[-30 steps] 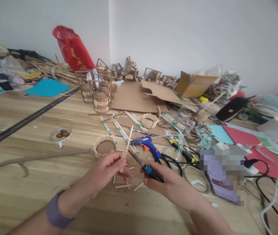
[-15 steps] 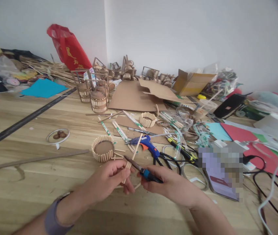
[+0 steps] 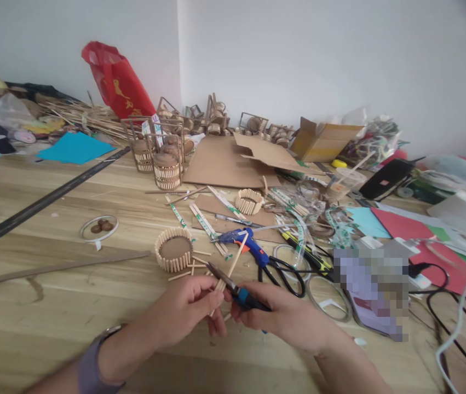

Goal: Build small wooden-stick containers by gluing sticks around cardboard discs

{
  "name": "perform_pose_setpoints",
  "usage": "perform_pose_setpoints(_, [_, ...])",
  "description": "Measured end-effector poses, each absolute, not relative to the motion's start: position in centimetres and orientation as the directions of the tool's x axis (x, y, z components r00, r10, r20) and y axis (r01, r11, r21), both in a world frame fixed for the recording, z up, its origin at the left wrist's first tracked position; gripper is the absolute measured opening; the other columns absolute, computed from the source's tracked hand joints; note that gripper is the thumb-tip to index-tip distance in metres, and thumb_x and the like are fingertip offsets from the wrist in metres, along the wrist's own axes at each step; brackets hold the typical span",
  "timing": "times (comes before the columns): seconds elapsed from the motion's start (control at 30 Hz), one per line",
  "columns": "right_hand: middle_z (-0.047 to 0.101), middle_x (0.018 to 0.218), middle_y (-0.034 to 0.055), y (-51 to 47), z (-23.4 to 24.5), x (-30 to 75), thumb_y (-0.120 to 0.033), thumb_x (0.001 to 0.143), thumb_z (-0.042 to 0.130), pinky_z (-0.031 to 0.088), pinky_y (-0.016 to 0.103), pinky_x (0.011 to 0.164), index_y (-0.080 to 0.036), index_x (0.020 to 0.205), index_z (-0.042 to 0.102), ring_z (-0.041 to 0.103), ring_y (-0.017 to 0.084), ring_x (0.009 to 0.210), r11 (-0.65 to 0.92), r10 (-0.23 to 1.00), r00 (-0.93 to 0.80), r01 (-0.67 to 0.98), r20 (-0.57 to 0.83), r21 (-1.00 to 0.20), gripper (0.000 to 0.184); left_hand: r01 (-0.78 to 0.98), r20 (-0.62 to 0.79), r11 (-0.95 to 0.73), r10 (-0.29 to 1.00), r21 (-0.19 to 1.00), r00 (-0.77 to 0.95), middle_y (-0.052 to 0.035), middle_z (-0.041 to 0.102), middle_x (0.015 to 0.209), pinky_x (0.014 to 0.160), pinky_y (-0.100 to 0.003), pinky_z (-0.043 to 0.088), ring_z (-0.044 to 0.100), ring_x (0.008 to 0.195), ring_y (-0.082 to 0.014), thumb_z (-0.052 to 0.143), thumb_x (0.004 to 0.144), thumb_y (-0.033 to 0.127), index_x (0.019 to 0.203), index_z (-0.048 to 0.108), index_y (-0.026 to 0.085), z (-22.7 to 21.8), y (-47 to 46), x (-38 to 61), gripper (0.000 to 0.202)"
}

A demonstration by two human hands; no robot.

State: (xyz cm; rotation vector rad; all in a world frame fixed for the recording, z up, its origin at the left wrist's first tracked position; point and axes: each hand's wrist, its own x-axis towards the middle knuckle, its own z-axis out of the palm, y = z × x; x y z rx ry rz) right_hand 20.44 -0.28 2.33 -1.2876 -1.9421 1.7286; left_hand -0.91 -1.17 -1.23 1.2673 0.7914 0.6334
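My left hand [image 3: 206, 303] pinches a few thin pale wooden sticks [image 3: 237, 257] between thumb and fingers; one points up and away. In my right hand [image 3: 265, 309] are blue-and-black cutters [image 3: 246, 297]. Their dark narrow jaws [image 3: 219, 272] lie across the sticks just above my left thumb; whether they touch is not clear. Just beyond my left hand stands a round stick-walled basket [image 3: 172, 250] with a brown base. Short cut stick pieces [image 3: 197, 261] lie beside it. A blue glue gun [image 3: 244, 243] rests beyond my right hand.
A smaller stick ring [image 3: 249, 202], paper-wrapped sticks [image 3: 205, 221] and a yellow-black cutter knife [image 3: 304, 253] lie farther back. Finished little baskets [image 3: 167, 172] stand near cardboard [image 3: 216, 164]. On the right are a phone [image 3: 370, 306] and cables [image 3: 458, 323]; a ring with brown pieces [image 3: 99, 228] is left.
Both hands have shifted slightly right. The upright stick leans farther right, and the cutters sit lower on the sticks. A further cut piece now shows near the basket. The view has moved slightly.
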Motion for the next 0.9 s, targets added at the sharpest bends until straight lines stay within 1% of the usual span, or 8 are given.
perform_pose_setpoints(0.13, [0.05,0.078,-0.0029,-0.3,2.4,20.3,-0.027,0.075,0.056,0.034,0.025,0.066,-0.018,0.084,0.057,0.043,0.014,0.074,-0.094,0.717,-0.595,0.432,-0.362,-0.897,0.012,0.014,-0.163,0.194,0.784,0.981,0.598,-0.0052,0.071,0.066,0.058,-0.024,0.049,0.063,0.056,-0.0142,0.055,0.087,0.065,0.09,0.063,0.013,-1.5,-1.1,-0.9,0.053])
perform_pose_setpoints(0.37, [0.049,0.076,-0.0033,-0.6,2.3,20.1,-0.024,0.074,0.054,0.033,0.024,0.062,-0.019,0.083,0.057,0.043,0.013,0.072,-0.065,0.749,-0.543,0.51,-0.38,-0.858,0.011,0.009,-0.182,0.22,0.781,0.975,0.598,-0.0037,0.069,0.061,0.055,-0.023,0.047,0.061,0.054,-0.0139,0.057,0.084,0.068,0.086,0.062,0.014,-1.2,-1.0,-0.9,0.053])
perform_pose_setpoints(0.47, [0.049,0.075,-0.0042,-0.6,2.2,19.8,-0.018,0.073,0.053,0.034,0.023,0.063,-0.019,0.083,0.056,0.043,0.013,0.071,-0.002,0.768,-0.543,0.529,-0.34,-0.848,0.011,0.013,-0.19,0.227,0.782,0.974,0.593,-0.0031,0.067,0.058,0.054,-0.024,0.045,0.06,0.052,-0.0141,0.058,0.083,0.068,0.083,0.06,0.015,-1.1,-1.0,-0.8,0.053])
perform_pose_setpoints(0.57, [0.046,0.073,-0.0055,-0.7,2.0,19.4,-0.012,0.071,0.05,0.033,0.022,0.063,-0.02,0.081,0.054,0.041,0.012,0.07,0.06,0.785,-0.551,0.522,-0.282,-0.851,0.013,0.03,-0.192,0.217,0.781,0.976,0.595,-0.0026,0.066,0.057,0.053,-0.024,0.044,0.058,0.051,-0.014,0.057,0.083,0.069,0.085,0.06,0.015,-1.1,-0.9,-0.8,0.054])
perform_pose_setpoints(0.7, [0.043,0.07,-0.006,-0.9,1.7,19.1,-0.009,0.069,0.047,0.031,0.022,0.061,-0.021,0.077,0.05,0.038,0.011,0.068,0.083,0.814,-0.526,0.525,-0.246,-0.847,0.014,0.063,-0.182,0.18,0.788,0.982,0.588,-0.001,0.063,0.056,0.055,-0.024,0.042,0.055,0.052,-0.0136,0.053,0.084,0.07,0.087,0.061,0.014,-1.3,-0.8,-0.9,0.056])
perform_pose_setpoints(0.8, [0.043,0.07,-0.0058,-0.9,1.5,19.0,-0.01,0.069,0.046,0.031,0.022,0.061,-0.02,0.079,0.052,0.038,0.012,0.067,0.076,0.822,-0.514,0.528,-0.247,-0.846,0.015,0.108,-0.172,0.135,0.801,0.985,0.573,0.0009,0.06,0.056,0.055,-0.024,0.041,0.053,0.053,-0.0132,0.049,0.086,0.07,0.086,0.059,0.015,-1.3,-0.6,-1.0,0.055])
perform_pose_setpoints(0.9, [0.045,0.071,-0.0051,-0.7,1.6,18.9,-0.012,0.071,0.047,0.031,0.023,0.061,-0.02,0.079,0.053,0.039,0.012,0.068,0.077,0.823,-0.513,0.527,-0.245,-0.846,0.014,0.18,-0.161,0.073,0.827,0.981,0.539,0.0025,0.059,0.058,0.056,-0.024,0.039,0.052,0.055,-0.0128,0.045,0.09,0.067,0.086,0.056,0.017,-1.3,-0.5,-1.1,0.051])
